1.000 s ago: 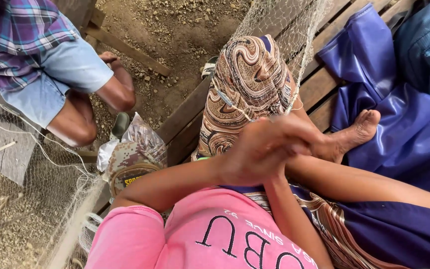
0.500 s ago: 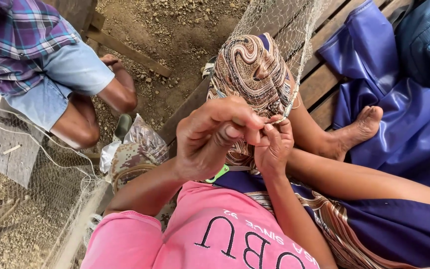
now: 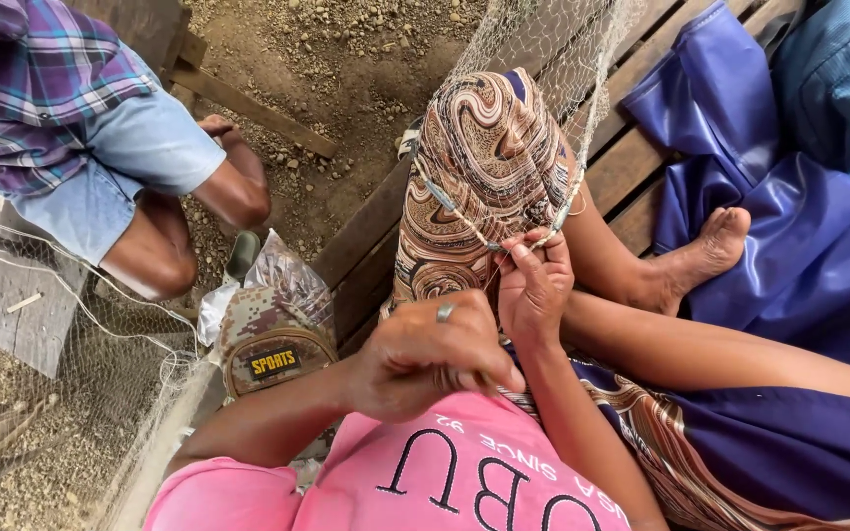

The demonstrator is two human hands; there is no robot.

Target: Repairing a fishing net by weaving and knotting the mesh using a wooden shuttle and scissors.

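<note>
Right grip [image 3: 533, 285] pinches the net line [image 3: 504, 241]; left grip [image 3: 435, 359], clenched, has dropped lower

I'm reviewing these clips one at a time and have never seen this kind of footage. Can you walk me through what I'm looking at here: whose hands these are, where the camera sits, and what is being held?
There is no machine here. The camera is worn on a person's head and looks down, so the pink shirt at the bottom and both arms belong to the wearer.

The right hand pinches the corded edge of a fine fishing net, which is draped over the wearer's raised knee in patterned cloth. The left hand, with a ring on one finger, is closed just below it; what it grips is hidden.

The wearer sits on a wooden bench beside blue cloth. At upper left a second person in a plaid shirt sits over gravel ground, with more netting. A camouflage cap lies between them.
</note>
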